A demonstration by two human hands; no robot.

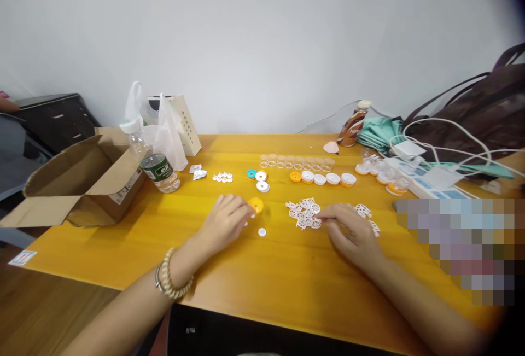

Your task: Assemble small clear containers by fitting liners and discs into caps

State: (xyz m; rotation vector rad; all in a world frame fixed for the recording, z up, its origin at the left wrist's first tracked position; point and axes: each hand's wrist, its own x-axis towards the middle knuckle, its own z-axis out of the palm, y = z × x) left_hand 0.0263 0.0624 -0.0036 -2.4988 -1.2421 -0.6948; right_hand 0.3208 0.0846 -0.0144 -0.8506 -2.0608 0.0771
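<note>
My left hand [230, 216] is closed, with fingertips pinched at the near-left edge of a yellow round disc [256, 205] that has a small centre hole. A small white disc [262, 232] lies on the table just right of that hand. My right hand [351, 231] reaches its forefinger to the right edge of a pile of white lattice pieces [302, 211]; its thumb is apart from the forefinger, and nothing shows between them. Beyond that hand are a few more white lattice pieces [362, 210], partly hidden by it.
Clear ring-like parts [297, 163] and white-and-yellow round cases [332, 179] stand in rows. Small white parts [222, 177] lie left of them. A cardboard box [102, 192] and water bottle [159, 167] stand left; a power strip [430, 184] with cables lies right.
</note>
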